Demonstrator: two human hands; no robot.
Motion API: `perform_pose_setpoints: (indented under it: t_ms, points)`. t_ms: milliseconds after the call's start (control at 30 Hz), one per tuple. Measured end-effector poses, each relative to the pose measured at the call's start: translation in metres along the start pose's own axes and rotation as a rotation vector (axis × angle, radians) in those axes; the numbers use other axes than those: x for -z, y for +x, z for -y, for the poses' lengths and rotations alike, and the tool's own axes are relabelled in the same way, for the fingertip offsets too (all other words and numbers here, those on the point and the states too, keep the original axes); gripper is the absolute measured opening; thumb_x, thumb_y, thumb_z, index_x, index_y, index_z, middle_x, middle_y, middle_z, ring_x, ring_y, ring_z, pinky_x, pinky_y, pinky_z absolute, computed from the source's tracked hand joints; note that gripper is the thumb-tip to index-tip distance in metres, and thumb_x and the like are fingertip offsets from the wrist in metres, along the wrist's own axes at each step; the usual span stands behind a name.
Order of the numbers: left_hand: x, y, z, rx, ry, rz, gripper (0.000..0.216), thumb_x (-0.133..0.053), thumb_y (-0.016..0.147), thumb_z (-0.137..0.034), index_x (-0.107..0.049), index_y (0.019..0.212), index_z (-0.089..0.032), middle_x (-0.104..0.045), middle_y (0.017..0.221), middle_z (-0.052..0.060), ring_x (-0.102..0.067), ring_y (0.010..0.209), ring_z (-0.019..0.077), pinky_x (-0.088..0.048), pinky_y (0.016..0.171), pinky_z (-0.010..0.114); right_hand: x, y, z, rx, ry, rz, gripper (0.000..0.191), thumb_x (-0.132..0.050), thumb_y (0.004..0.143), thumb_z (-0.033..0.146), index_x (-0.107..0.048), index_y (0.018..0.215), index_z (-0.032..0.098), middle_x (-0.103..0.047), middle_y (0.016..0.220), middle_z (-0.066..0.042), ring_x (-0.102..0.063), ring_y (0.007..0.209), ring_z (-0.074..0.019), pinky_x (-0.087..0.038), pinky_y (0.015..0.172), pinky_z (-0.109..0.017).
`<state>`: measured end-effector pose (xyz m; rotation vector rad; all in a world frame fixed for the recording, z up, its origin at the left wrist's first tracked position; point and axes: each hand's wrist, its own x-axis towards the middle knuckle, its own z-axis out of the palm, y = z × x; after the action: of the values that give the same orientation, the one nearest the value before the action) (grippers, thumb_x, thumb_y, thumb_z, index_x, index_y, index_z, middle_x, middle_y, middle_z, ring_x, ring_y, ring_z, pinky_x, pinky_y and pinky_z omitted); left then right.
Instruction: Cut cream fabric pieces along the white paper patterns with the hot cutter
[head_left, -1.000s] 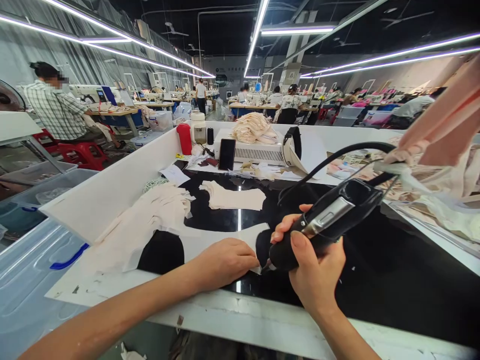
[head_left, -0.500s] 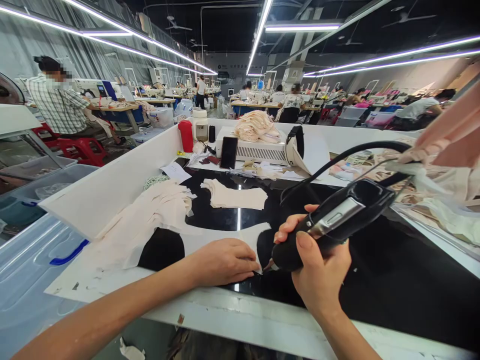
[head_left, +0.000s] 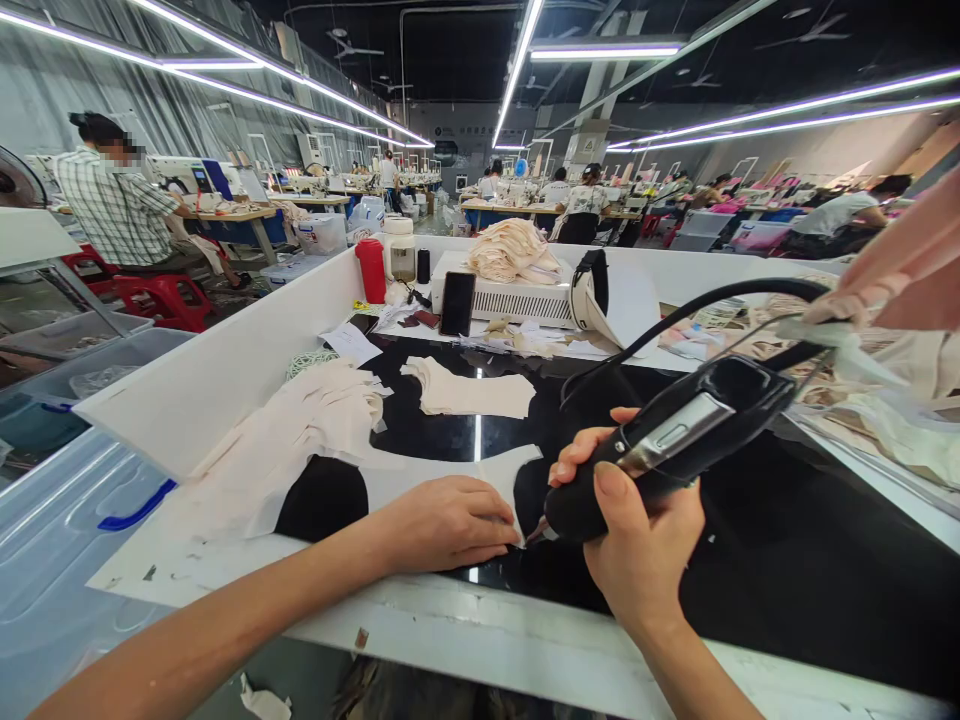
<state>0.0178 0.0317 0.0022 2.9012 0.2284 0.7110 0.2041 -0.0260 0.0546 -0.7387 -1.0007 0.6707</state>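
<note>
My left hand (head_left: 446, 522) lies on a pale fabric piece (head_left: 420, 478), with its fingers stretched out near the piece's right corner. The piece rests on a glossy black work surface (head_left: 787, 560). My right hand (head_left: 645, 540) is wrapped round a black corded hand tool (head_left: 679, 430) with a silver plate on its side. Its narrow metal tip (head_left: 541, 530) points down and left, at the fabric's corner by my left fingertips; whether it touches the cloth I cannot tell. Left of my left hand lies a heap of pale fabric pieces (head_left: 300, 420). A small fabric stack (head_left: 469, 388) sits farther back.
Behind the surface stand a red cup (head_left: 370, 270), a phone (head_left: 457, 303) and a white vented box (head_left: 517, 300) with cloth on top. The tool's thick black cable (head_left: 697, 300) arches to the right. White side walls (head_left: 225, 350) border the table. Other people sit at machines beyond.
Both hands, the tool and the fabric stay practically where they were. The tool's rear end and cable have shifted very slightly. In the background, a few people have changed posture.
</note>
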Motion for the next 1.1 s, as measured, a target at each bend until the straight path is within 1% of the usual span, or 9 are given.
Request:
perform_pose_setpoints:
  t_ms: [267, 467, 733, 933, 1100]
  points:
    - [0.0006, 0.0004, -0.0002, 0.021, -0.026, 0.000, 0.023, -0.053, 0.110, -0.027, -0.074, 0.116, -0.019, -0.076, 0.114, 0.007, -0.070, 0.108, 0.0199, -0.053, 0.102, 0.032, -0.0006, 0.0008, 0.0018, -0.021, 0.015, -0.021, 0.037, -0.083, 0.086, 0.034, -0.062, 0.117, 0.029, -0.068, 0.083, 0.004, -0.065, 0.065, -0.0136, -0.056, 0.065, -0.031]
    - [0.0006, 0.0003, -0.0011, 0.018, -0.032, -0.016, 0.023, -0.054, 0.109, -0.027, -0.074, 0.116, -0.018, -0.076, 0.114, 0.006, -0.069, 0.107, 0.0210, -0.053, 0.100, 0.032, -0.0016, 0.0058, 0.0033, 0.001, 0.020, -0.049, 0.039, -0.082, 0.085, 0.036, -0.062, 0.117, 0.027, -0.067, 0.081, 0.004, -0.064, 0.064, -0.0141, -0.055, 0.064, -0.032]
    - [-0.0002, 0.0004, -0.0010, 0.018, -0.040, -0.015, 0.022, -0.055, 0.109, -0.026, -0.074, 0.116, -0.018, -0.075, 0.114, 0.007, -0.069, 0.107, 0.0200, -0.053, 0.101, 0.032, -0.0020, 0.0031, -0.0009, -0.015, -0.006, -0.039, 0.039, -0.082, 0.085, 0.036, -0.060, 0.117, 0.028, -0.067, 0.083, 0.004, -0.064, 0.064, -0.0138, -0.055, 0.065, -0.033]
    - [0.0011, 0.0006, -0.0009, 0.020, -0.039, -0.005, 0.023, -0.053, 0.109, -0.027, -0.074, 0.116, -0.019, -0.076, 0.114, 0.007, -0.070, 0.106, 0.0201, -0.054, 0.100, 0.032, -0.0041, 0.0022, 0.0016, -0.017, -0.020, -0.015, 0.032, -0.078, 0.089, 0.032, -0.060, 0.116, 0.028, -0.068, 0.082, 0.004, -0.064, 0.064, -0.0141, -0.054, 0.064, -0.032]
    - [0.0015, 0.0006, -0.0007, 0.017, -0.044, 0.004, 0.024, -0.053, 0.109, -0.027, -0.074, 0.117, -0.018, -0.076, 0.115, 0.007, -0.070, 0.107, 0.0210, -0.054, 0.099, 0.033, -0.0048, 0.0036, 0.0030, -0.015, -0.001, -0.053, 0.036, -0.079, 0.087, 0.032, -0.060, 0.117, 0.027, -0.067, 0.083, 0.004, -0.064, 0.063, -0.0142, -0.055, 0.063, -0.033]
